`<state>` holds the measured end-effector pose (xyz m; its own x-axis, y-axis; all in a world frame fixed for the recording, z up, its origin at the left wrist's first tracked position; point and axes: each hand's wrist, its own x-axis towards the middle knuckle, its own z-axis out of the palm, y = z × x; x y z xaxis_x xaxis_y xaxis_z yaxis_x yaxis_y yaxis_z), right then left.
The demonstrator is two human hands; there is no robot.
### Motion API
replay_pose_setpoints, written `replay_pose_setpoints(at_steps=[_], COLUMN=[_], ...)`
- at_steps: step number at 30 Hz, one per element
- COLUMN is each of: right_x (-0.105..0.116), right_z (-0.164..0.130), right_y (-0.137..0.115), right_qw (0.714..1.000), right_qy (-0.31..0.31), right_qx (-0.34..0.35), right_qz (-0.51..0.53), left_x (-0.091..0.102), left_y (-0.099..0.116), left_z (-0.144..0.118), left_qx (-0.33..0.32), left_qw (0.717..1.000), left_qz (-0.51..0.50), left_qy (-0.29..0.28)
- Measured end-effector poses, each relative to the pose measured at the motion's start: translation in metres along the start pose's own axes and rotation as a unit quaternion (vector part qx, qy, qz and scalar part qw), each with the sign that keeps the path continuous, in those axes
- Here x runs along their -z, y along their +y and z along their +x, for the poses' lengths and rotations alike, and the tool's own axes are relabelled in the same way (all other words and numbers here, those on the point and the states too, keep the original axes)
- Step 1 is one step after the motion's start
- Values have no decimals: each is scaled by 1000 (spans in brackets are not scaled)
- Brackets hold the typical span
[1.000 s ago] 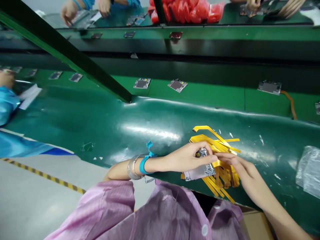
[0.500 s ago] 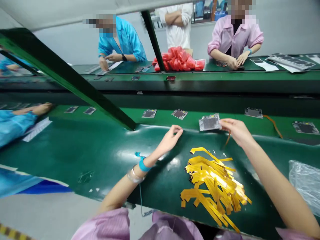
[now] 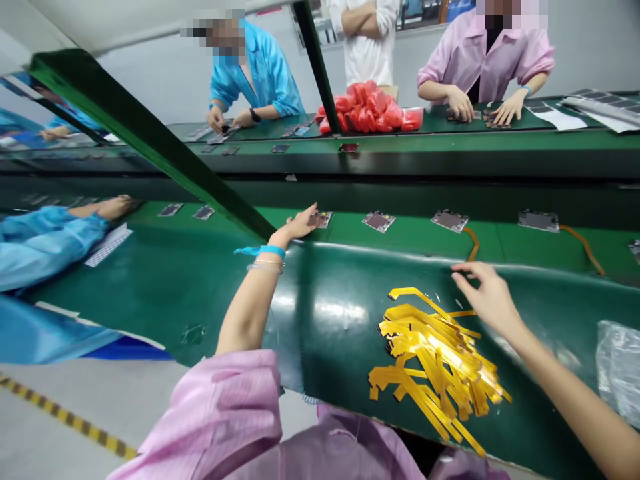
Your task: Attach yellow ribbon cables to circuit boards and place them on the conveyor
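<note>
On the green belt, my left hand point(image 3: 299, 225) reaches out with its fingers stretched at the left edge of a circuit board point(image 3: 324, 220). Its fingertips partly cover that board, and I cannot tell a firm hold. My right hand point(image 3: 485, 293) hovers over the mat, thumb and fingers apart, with nothing between them. Below and left of it lies a pile of yellow flex cables point(image 3: 440, 360). Beyond it, a board with an orange flex cable point(image 3: 450, 220) rests on the belt. Another circuit board point(image 3: 379, 221) lies between my hands' reach.
A slanted green post point(image 3: 165, 153) stands left of my left hand. A co-worker's blue sleeve point(image 3: 45, 243) is at far left. A clear plastic bag point(image 3: 619, 367) lies at right. Across the line, people handle boards beside red bundles point(image 3: 370, 110).
My right hand has let go of the board with the cable, now on the belt, and drawn back. My left hand has moved forward and left to another board. The view has shifted slightly.
</note>
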<state>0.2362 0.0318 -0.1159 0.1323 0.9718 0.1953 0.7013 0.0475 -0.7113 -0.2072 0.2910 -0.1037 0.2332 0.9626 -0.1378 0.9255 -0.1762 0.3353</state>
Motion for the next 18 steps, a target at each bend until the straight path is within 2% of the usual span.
replay_pose_setpoints(at_steps=[2, 5, 10, 14, 18], right_x=[-13, -38, -68, -70, -62], right_z=[-13, -10, 19, 29, 29], right_y=[-21, -42, -48, -48, -51], right_qw=[995, 981, 964, 953, 947], right_qy=[-81, -162, -239, -281, -307], right_qx=[51, 103, 99, 86, 82], right_qz=[3, -7, -62, -74, -44], left_x=[1, 3, 12, 23, 19], left_y=[-1, 6, 25, 44, 76], left_z=[11, 25, 29, 11, -28], left_qx=[6, 15, 5, -40, -103], left_qw=[1000, 999, 1000, 998, 984], left_qz=[16, 33, 18, -42, -136], left_qy=[-20, -29, -25, 7, 54])
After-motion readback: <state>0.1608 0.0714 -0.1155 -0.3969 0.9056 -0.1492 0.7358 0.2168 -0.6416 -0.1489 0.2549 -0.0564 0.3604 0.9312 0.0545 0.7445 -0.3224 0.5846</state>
